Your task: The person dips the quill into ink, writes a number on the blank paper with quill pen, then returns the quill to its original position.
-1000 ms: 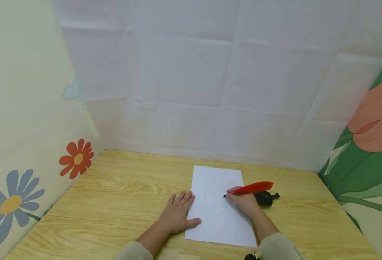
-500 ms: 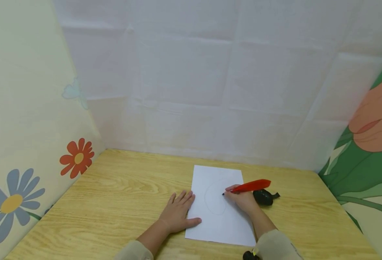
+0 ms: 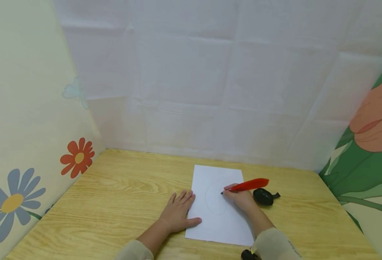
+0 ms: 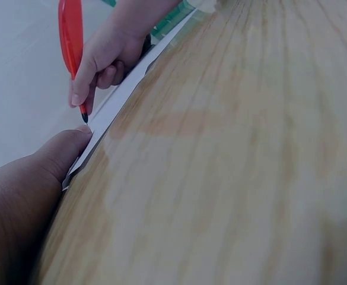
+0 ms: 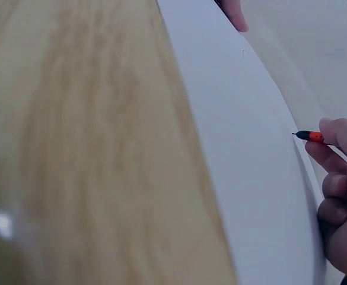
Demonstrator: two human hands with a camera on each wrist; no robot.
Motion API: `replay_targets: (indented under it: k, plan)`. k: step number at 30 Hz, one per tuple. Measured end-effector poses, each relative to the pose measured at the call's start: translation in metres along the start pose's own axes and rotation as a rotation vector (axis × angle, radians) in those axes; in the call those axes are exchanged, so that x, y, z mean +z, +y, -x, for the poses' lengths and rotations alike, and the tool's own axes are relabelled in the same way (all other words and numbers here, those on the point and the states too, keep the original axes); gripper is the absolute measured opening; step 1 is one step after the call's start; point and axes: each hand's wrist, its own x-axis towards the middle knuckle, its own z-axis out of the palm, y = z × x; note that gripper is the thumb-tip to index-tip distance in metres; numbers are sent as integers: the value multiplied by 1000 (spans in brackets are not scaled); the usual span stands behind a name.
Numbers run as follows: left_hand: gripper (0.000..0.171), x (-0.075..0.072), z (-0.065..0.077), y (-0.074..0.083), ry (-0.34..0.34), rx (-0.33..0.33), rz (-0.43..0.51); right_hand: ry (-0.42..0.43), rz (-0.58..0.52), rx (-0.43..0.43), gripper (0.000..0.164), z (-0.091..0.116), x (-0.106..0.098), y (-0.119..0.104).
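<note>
A white sheet of paper (image 3: 210,227) lies on the wood-grain table, with a faint oval line drawn on it. My left hand (image 3: 177,216) rests flat on its left edge, fingers spread and the thumb on the sheet. Between the thumb and fingers of my right hand (image 3: 243,199) is a red feather-shaped pen (image 3: 250,184), held at a slant. Its black tip is at the oval's upper right side. In the right wrist view the pen's tip (image 5: 303,135) is close to the paper; the other fingers are curled beneath. The left wrist view shows the red feather (image 4: 72,35) standing nearly upright.
A black rounded object (image 3: 264,197) with a short stub lies right of the paper. Another black thing (image 3: 248,255) shows beside the right sleeve. Behind the table (image 3: 129,180) hangs a creased white sheet (image 3: 191,79); flower-patterned panels stand left and right.
My right hand and the pen have shifted slightly left and away from me along the oval's right side. The left hand and the paper stay practically in place.
</note>
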Motion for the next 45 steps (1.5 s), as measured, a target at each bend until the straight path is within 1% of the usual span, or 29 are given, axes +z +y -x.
replay_targets:
  k: [7, 14, 24, 26, 32, 37, 45]
  plan:
    - [92, -4, 1, 2, -4, 7, 18, -14, -5, -19, 19, 0, 3, -2]
    - [94, -2, 2, 0, 1, 23, 13, -16, -3, -20, 20, 1, 5, -7]
    - [91, -10, 5, 6, -16, -4, 26, 3, -30, -52, 15, -3, 13, -7]
    - [91, -9, 4, 6, -14, -5, 24, 1, -32, -59, 15, -3, 14, -7]
    - [91, -1, 1, 1, -4, -1, 14, -9, -37, -40, 16, -4, 17, -7]
    - [91, -6, 3, 3, -5, 13, 31, -1, -38, -51, 15, -7, 19, -7]
    - [90, -9, 4, 5, -21, 2, 24, 2, -39, -72, 15, -7, 22, -9]
